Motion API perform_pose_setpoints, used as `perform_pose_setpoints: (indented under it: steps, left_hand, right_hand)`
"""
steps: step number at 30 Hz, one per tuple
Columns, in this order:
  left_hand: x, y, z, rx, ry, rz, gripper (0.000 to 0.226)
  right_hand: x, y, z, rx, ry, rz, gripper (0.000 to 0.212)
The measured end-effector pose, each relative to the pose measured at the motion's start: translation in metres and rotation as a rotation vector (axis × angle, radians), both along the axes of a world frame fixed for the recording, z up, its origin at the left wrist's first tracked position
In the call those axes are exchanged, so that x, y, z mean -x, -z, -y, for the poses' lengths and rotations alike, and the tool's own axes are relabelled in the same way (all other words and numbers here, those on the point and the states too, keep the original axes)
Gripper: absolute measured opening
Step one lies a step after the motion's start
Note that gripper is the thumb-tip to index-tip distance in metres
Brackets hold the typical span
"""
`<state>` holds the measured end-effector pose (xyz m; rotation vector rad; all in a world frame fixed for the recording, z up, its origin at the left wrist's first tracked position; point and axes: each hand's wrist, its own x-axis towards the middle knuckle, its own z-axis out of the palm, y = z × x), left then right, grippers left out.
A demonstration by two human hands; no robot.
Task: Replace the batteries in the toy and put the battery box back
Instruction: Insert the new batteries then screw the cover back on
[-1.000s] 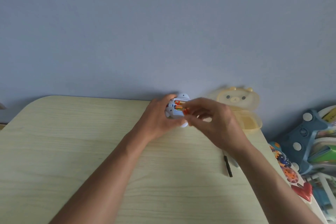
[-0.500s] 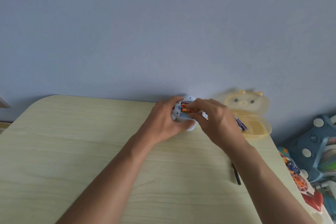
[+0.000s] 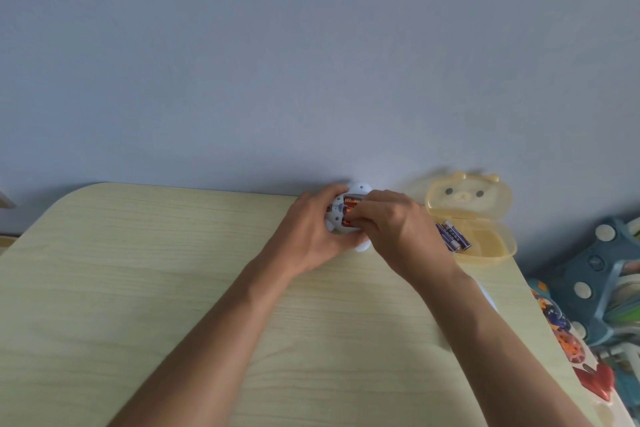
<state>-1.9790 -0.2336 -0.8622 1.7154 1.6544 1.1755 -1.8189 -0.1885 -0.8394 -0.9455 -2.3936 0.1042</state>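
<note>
Head view: toy (image 3: pixel 360 189) sat at the far edge of the wooden table (image 3: pixel 138 288), just short of the wall, a small rounded body of pale blue-white plastic with a dark dot on its far side. Its battery bay faced up and lay open, showing orange-and-red batteries (image 3: pixel 350 205) stacked side by side; the print on them was too small to read.

Left hand (image 3: pixel 311 236) was curled around the toy's left and near sides, gripping it and holding it down on the table. Right hand (image 3: pixel 398 229) reached in from the right with its fingers (image 3: pixel 367 215) bunched and pressed onto the batteries in the bay; whether they pinched one could not be told.

Just right of the hands stood a translucent yellow battery box (image 3: pixel 498 243) shaped like a bear, its lid (image 3: pixel 467 198) hinged up and showing the bear's face. Purple batteries (image 3: pixel 452 236) lay in its tray, their white lettering unreadable. Blue and multicoloured toys (image 3: pixel 595 288) were heaped beyond the table's right edge.
</note>
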Motion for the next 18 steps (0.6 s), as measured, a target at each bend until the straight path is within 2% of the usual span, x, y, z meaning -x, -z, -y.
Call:
perform_pose_setpoints:
  steps: [6,12,15,18]
  left_hand:
    - [0.002,0.005,-0.002,0.021,-0.002,-0.008,0.053]
    - [-0.001,-0.001,0.000,-0.006,0.011,0.004,0.049]
    - [-0.001,-0.002,0.002,-0.006,0.026,0.017,0.048]
    - [-0.001,-0.001,0.002,-0.008,0.030,-0.003,0.058]
  right_hand:
    - [0.007,0.000,0.002,0.041,0.085,0.029,0.011]
    - [-0.016,-0.002,0.011,0.115,-0.031,-0.152,0.014]
    - [-0.034,-0.005,0.018,0.116,-0.015,-0.246,0.014]
    - [-0.057,-0.006,0.022,0.116,0.055,-0.245,0.015]
